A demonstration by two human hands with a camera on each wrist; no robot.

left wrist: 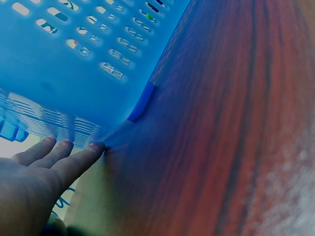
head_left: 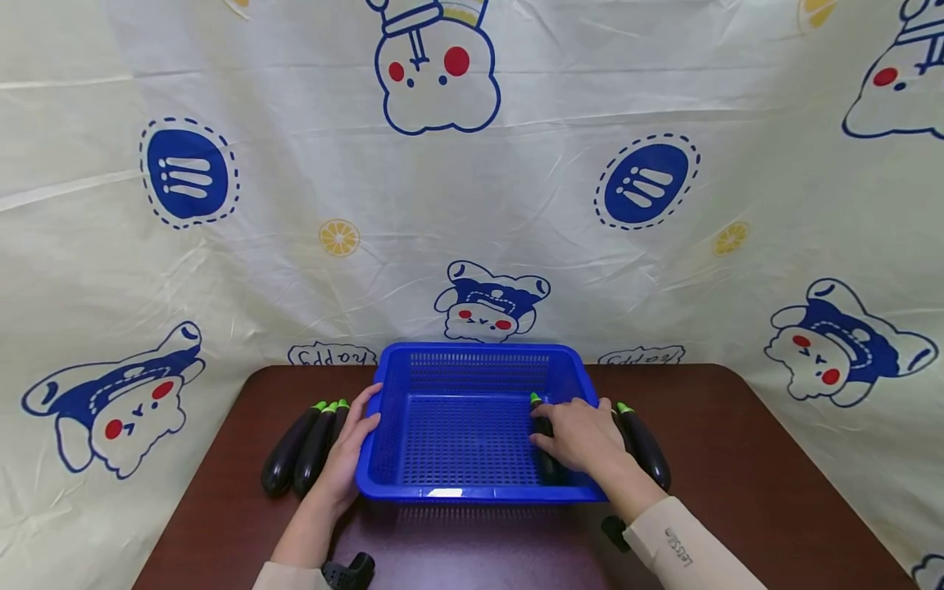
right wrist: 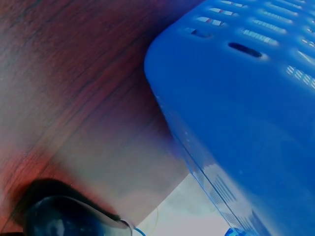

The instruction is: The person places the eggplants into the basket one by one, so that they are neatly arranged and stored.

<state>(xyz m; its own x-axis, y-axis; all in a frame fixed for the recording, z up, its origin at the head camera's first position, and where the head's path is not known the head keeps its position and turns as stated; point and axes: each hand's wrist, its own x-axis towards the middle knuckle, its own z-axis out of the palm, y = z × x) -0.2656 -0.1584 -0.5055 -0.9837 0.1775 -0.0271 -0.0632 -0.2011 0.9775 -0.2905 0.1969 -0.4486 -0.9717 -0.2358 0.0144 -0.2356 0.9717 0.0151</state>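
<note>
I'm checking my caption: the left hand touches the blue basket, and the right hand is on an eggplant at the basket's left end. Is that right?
Not quite: the eggplant under the right hand lies at the right end of the blue basket, as the head view shows. The left hand does touch it.

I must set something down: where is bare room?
Free: the right part of the brown wooden table, beyond long dark eggplants, and the left and middle of the blue rectangular plastic basket. Crowded, with more eggplants: under the right hand and beside the left hand.
</note>
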